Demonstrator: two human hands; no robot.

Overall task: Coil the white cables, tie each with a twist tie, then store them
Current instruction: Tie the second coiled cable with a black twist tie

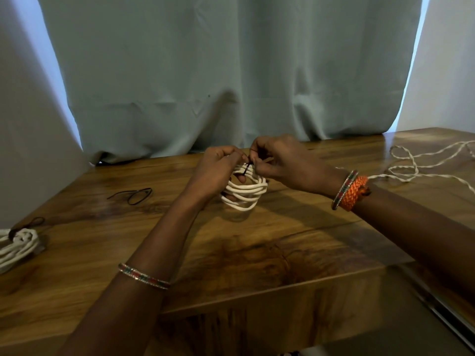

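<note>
A coiled white cable (244, 194) is held above the middle of the wooden table (257, 253). My left hand (216, 170) grips the coil's left side, its fingers curled through the loops. My right hand (280, 160) pinches a dark twist tie (247, 168) that wraps the top of the coil. A second white coil (18, 246), bound with a dark tie, lies at the table's left edge. A loose twisted white cable (416, 163) trails across the table's right side.
A spare dark twist tie (133, 195) lies on the table left of the hands. A grey-green curtain (231, 73) hangs along the table's far edge. The table's front edge drops away at the lower right.
</note>
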